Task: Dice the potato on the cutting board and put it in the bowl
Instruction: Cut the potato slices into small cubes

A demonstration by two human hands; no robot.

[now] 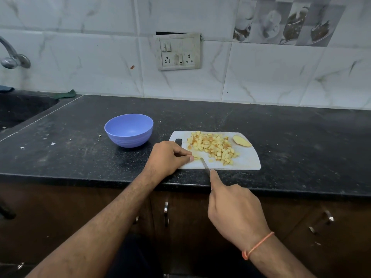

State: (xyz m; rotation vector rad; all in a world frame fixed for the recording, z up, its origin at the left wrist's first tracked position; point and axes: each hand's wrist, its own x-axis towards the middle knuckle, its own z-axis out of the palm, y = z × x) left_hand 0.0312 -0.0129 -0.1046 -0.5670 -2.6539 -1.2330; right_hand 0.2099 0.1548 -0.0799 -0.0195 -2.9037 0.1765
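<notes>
Near the white plastic cutting board's [244, 160] front-left corner, left hand [167, 157] pinches the last pale potato strip [196, 158]; right hand [233, 211] grips the steel knife [205, 164] (forefinger along spine): cut short, even strokes, fingertips tucked.

No readable text, label, brand, number or sign was found anywhere in the head view. The switch and socket plate [178, 51] on the tiled wall was seen to carry no legible marking, and the picture tiles [285, 21] at the upper right were printed with cups and dishes only, without words. Nothing was written on the cutting board [247, 161] or the bowl [128, 130].
</notes>
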